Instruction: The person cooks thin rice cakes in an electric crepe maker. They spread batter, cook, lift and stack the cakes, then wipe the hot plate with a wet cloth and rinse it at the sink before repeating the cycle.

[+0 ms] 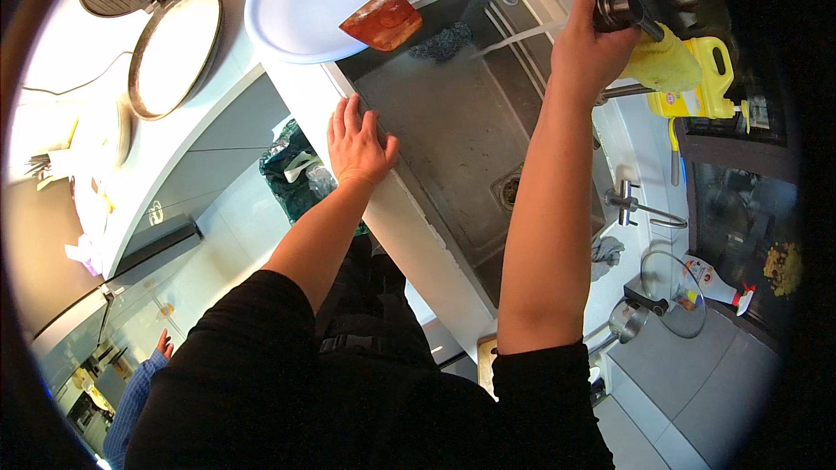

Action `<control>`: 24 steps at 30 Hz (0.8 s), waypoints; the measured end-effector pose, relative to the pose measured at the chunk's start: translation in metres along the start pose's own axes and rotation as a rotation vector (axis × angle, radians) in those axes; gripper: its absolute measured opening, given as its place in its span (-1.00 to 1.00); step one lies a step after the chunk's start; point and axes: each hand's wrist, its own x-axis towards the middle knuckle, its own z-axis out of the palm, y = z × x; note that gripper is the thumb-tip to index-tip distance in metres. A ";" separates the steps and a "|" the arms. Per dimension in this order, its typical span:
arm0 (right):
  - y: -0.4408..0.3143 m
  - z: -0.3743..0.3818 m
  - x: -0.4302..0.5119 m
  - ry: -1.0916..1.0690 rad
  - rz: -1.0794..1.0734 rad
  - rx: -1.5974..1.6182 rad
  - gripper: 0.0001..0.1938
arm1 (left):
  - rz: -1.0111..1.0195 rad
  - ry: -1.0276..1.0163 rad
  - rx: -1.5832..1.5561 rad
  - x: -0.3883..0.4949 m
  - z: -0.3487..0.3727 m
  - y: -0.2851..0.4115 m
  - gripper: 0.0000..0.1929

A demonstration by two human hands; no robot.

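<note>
My right hand grips a dark, metallic faucet head over the sink's far side. Water streams from it into the grey sink, towards a dark, wiry pad. On the sink's pale front ledge, my left hand rests palm down, holding nothing, thumb apart from the fingers. Beyond it stands a wide pale-blue plastic basin. A reddish-brown, flat wooden piece with whitish smears lies across the basin's rim and overhangs the sink corner.
An open electric griddle sits at the upper left. Beside the sink are a yellow cloth, a yellow detergent jug, a wall tap, a spray bottle and a saucepan. Below is a lined bin. Another person's sleeve shows lower left.
</note>
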 end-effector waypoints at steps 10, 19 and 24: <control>-0.029 -0.046 -0.019 -0.150 0.134 0.023 -0.39 | -0.026 -0.017 -0.008 0.001 -0.003 0.003 -0.57; -0.046 -0.096 -0.034 -0.240 0.375 0.174 -0.45 | -0.009 -0.009 -0.024 0.001 -0.004 0.003 -0.56; -0.036 -0.105 -0.043 -0.227 0.365 0.321 -0.45 | -0.015 0.005 -0.031 0.000 -0.001 0.004 -0.57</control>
